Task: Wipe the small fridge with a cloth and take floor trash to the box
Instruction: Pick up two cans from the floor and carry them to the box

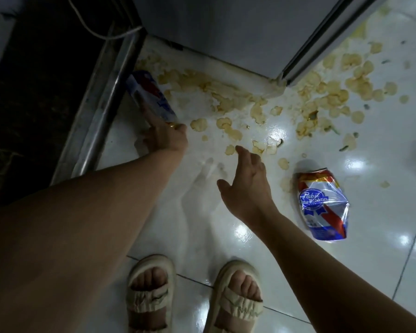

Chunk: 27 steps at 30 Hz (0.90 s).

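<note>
Left hand (165, 138) grasps a beer can (149, 96) by the fridge (214, 32); right hand (246, 181) hovers relaxed. Trash pickup; next, probably the crushed can (322, 205).

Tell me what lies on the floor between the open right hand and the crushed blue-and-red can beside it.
In the head view, mostly bare glossy white tile separates the right hand from the crushed blue-and-red can; one pale chip lies just above that stretch.

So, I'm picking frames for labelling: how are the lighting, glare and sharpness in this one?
Head view: dim overall, dark at the left edge; bright glare spots on the glossy floor tiles; left hand and the can by it are motion-blurred; the crushed can is sharp, label readable; the right hand is fairly crisp; wide-angle bending shows at the fridge edges.
</note>
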### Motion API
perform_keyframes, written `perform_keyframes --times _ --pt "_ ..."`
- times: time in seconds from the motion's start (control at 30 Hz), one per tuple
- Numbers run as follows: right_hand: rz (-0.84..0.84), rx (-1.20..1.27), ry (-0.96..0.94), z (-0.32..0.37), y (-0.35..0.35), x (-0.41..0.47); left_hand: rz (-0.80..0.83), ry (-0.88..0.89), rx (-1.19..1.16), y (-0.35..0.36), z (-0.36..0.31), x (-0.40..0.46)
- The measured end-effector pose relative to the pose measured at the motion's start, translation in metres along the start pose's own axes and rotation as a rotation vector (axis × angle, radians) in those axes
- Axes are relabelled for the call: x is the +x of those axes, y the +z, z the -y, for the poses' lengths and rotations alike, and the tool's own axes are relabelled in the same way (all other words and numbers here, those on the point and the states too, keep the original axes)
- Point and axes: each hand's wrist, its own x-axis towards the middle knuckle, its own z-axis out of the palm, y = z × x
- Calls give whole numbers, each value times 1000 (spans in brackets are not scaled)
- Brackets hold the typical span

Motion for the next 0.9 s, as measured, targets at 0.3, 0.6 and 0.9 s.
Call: perform_keyframes --times 0.3,0.6,0.9 --pt "-31 89 169 -14 -49 -62 117 242 94 -55 -8 -96" --pt "-130 166 412 -73 -93 -123 296 476 254 -75 -37 -187" --pt "-152 95 504 -148 -80 -109 417 635 372 -27 -55 -220"
